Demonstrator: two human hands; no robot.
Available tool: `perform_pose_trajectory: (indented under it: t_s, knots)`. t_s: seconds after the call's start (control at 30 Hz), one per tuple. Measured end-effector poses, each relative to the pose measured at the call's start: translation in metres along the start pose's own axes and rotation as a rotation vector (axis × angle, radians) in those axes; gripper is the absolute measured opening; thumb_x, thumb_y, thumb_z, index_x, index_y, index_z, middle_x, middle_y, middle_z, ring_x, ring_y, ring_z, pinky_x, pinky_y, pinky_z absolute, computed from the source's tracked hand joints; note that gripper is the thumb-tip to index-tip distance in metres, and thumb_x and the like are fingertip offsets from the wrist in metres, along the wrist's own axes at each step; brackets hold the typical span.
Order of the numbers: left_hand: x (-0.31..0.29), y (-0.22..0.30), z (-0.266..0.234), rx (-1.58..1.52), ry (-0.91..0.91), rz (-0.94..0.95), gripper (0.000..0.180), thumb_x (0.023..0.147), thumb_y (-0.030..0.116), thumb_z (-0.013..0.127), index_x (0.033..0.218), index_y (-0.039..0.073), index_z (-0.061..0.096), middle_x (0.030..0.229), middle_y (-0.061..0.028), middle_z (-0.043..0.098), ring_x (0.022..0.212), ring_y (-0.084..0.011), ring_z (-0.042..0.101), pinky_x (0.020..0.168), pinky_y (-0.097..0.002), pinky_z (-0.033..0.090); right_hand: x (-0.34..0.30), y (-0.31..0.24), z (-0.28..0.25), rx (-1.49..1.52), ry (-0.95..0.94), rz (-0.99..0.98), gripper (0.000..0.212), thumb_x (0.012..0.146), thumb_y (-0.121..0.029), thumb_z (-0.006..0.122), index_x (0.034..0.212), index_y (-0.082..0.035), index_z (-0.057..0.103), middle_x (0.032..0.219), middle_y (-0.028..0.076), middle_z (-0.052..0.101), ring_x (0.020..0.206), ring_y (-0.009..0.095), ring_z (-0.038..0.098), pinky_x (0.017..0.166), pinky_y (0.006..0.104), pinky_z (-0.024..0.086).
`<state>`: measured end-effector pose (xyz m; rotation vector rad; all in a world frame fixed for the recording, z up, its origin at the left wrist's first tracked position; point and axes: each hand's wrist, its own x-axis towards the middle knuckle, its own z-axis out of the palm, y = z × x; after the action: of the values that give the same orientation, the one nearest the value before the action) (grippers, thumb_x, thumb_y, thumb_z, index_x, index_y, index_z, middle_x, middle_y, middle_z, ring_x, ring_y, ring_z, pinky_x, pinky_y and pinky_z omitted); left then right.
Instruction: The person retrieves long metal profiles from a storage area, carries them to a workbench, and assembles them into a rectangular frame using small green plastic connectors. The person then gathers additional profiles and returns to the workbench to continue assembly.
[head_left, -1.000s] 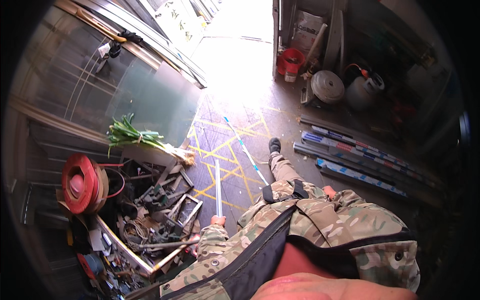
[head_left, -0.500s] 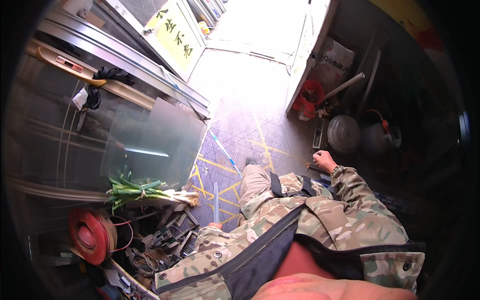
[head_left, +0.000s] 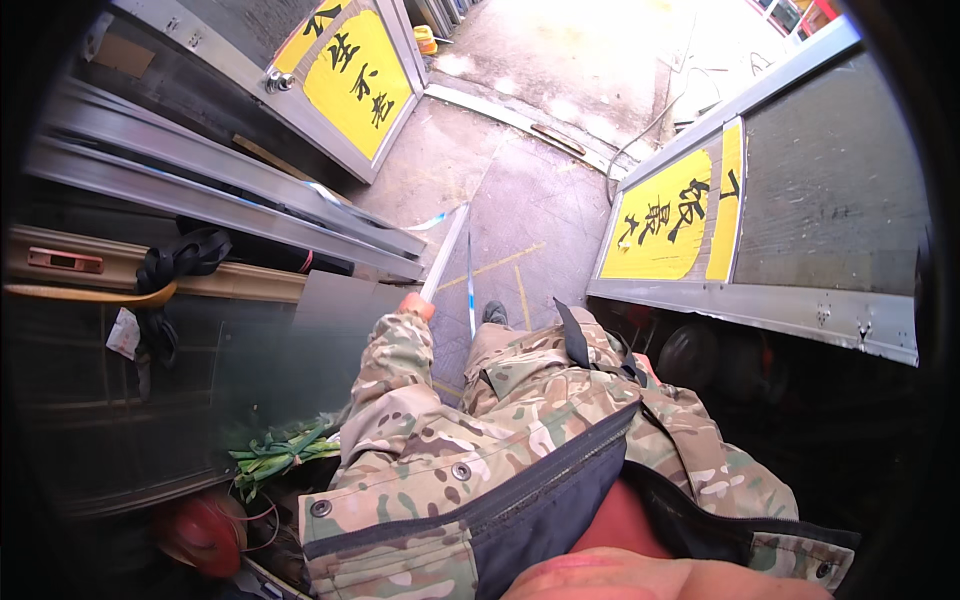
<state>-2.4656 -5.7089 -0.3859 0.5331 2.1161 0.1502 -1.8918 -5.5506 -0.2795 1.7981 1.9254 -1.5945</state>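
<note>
My left hand is closed around the lower end of a long, narrow, pale strip, which looks like metal profile and slants up and away over the floor. Close to that strip, a thin blue-and-white band runs down toward my shoe. Only a small part of my right hand shows beside my jacket at the right hip; its fingers are hidden. Below my left arm, a bundle of green onions lies on the dark glass-like surface, partly covered by my sleeve.
Ahead, a doorway with a metal sill stands between two open door leaves, the left door and the right door, both with yellow panels. Long aluminium profiles lie at the left. A red reel sits lower left.
I have moved forward toward the doorway. My left hand has swung up and ahead with the pale strip. My right hand has drawn back toward my hip and is mostly out of sight.
</note>
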Motion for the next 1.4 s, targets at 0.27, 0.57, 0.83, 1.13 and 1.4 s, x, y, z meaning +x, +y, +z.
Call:
perform_pose_trajectory:
  t_s: [0.27,0.57,0.83,1.13,1.4]
  knots:
    - [0.085,0.360,-0.413,0.054,0.309,0.549,0.043,0.076,0.029,0.065,0.106,-0.002,0.064,0.100,-0.0249,0.065,0.097,-0.0351,0.064,0.083,-0.0399,0.050,0.142,-0.151,-0.005,-0.262,0.033,-0.038,0.036,0.078,-0.031,0.066,0.091,0.002,0.067,0.084,0.022,0.066,0.080,0.029,0.066,0.071,0.0372,0.049]
    - [0.029,0.520,-0.494,-0.288,0.465,0.449,0.031,0.080,0.026,0.063,0.088,-0.004,0.060,0.059,-0.0097,0.057,0.044,-0.0182,0.055,0.040,-0.0326,0.042,0.136,-0.217,-0.157,0.098,0.156,0.088,0.028,0.080,-0.021,0.059,0.083,0.005,0.067,0.073,0.013,0.067,0.067,0.018,0.062,0.064,0.0309,0.049]
    - [0.029,0.585,-0.409,-0.105,0.100,0.026,0.031,0.078,0.023,0.066,0.082,-0.007,0.061,0.057,-0.0148,0.059,0.046,-0.0245,0.059,0.043,-0.0377,0.045,0.070,-0.279,-0.344,0.132,0.234,0.249,0.029,0.076,-0.023,0.060,0.085,0.003,0.069,0.077,0.017,0.068,0.074,0.022,0.065,0.071,0.0338,0.050]
    - [0.096,0.696,-0.291,0.597,-0.617,-0.003,0.025,0.082,0.026,0.063,0.086,0.001,0.066,0.073,-0.0074,0.065,0.067,-0.0206,0.063,0.061,-0.0365,0.049,0.262,-0.365,-0.481,0.172,0.400,0.221,0.033,0.078,-0.029,0.066,0.088,0.001,0.070,0.081,0.018,0.068,0.074,0.022,0.065,0.069,0.0349,0.050]
    - [0.229,0.971,-0.295,0.536,-0.532,0.049,0.020,0.082,0.020,0.065,0.078,0.000,0.065,0.066,-0.0053,0.062,0.057,-0.0183,0.059,0.051,-0.0358,0.045,0.448,-0.356,-0.634,0.172,0.313,0.311,0.035,0.075,-0.033,0.066,0.085,0.000,0.070,0.082,0.019,0.068,0.078,0.029,0.067,0.071,0.0347,0.050]
